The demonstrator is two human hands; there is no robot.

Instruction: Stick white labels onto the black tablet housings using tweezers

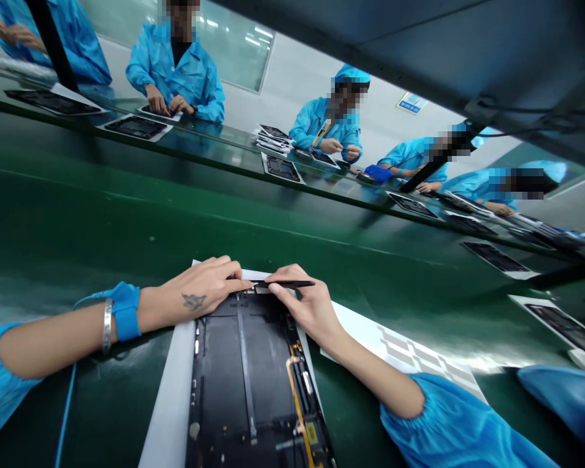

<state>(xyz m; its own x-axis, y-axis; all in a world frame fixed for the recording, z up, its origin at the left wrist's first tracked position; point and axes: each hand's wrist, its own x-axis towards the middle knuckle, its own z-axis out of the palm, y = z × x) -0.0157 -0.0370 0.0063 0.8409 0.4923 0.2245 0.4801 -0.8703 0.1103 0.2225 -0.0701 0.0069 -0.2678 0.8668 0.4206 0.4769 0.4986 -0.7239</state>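
Inspection at the near edge of a green desk point(78, 260), lower centre of the frame. An open tablet housing point(244, 383) lies face down with its dark interior exposed, its long axis running toward the lower edge of the frame, on a white sheet point(168, 403). An orange flex cable point(295, 403) runs along its right side, and a slim metal strip point(246, 370) runs down its middle.

The left hand point(199, 289) lies across the top edge of the housing, its fingers point(229, 270) extended and not clenched, with the tips reaching the tool's narrow end. Whether they grip anything cannot be determined. The right hand point(305, 305) is closed in a pinch, its fingers point(292, 276) grasping black tweezers point(285, 284) held level over the same edge.

A blue wrist strap point(127, 312) and a metal bangle point(107, 325) are on the left wrist, with a blue cord point(68, 403) trailing from the strap. A patterned white sheet point(409, 351) lies right of the housing. Another tablet housing point(570, 328) sits at right of the frame. Co-workers in blue smocks point(175, 65) work at housings along the far side of the desk, upper part of the frame.
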